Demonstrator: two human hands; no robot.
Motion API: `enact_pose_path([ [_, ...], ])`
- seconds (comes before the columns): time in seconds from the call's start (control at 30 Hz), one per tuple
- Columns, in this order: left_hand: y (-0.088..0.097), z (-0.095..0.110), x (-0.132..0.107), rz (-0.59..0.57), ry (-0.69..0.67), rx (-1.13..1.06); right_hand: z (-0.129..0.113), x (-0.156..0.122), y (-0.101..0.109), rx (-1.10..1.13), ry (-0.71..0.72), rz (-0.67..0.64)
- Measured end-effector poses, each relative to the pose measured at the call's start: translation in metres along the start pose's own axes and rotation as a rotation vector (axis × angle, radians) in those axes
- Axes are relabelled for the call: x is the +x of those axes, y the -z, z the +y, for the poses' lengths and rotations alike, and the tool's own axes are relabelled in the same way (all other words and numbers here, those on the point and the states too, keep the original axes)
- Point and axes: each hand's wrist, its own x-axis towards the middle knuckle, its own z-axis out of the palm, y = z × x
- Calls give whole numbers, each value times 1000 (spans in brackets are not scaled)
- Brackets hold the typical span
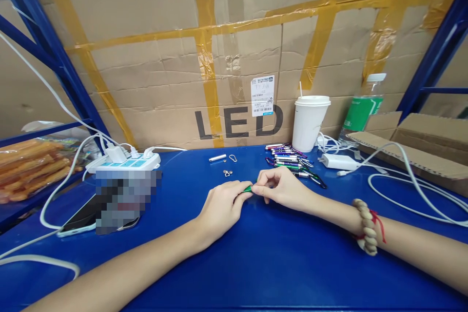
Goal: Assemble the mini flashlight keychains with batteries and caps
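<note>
My left hand is closed in a pinch on the left end of a small green, shiny piece, perhaps part of a mini keychain flashlight. At its other end the fingertips of my right hand are pinched too, and they hide much of it. Just beyond my hands lie several small round metal parts, which look like button cells. Behind these are a silver tube and a small silver carabiner. Several coloured mini flashlights with carabiners lie in a pile past my right hand.
A white lidded cup and a green-labelled bottle stand at the back right, by a white charger and looping cables. An open carton is far right. Left are a power strip and a phone. A large cardboard box walls the back.
</note>
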Motion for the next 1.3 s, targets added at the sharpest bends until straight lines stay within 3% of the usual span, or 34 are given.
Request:
enact_pose_path([
  [0.33, 4, 2, 2, 0, 47, 99, 1, 2, -3, -23, -88, 41],
  [0.73, 8, 3, 8, 56, 178, -72, 3, 4, -3, -61, 15, 12],
  [0.93, 8, -14, 14, 236, 391, -168, 10, 8, 3, -410, 182, 228],
  [1.07, 11, -20, 17, 308, 510, -170, 13, 7, 6, -594, 195, 248],
  [1.2, 10, -22, 19, 257, 573, -100, 15, 7, 7, -682, 180, 230],
  [1.3, 4, -25, 19, 163, 480, 9, 16, 7, 7, -737, 163, 240],
])
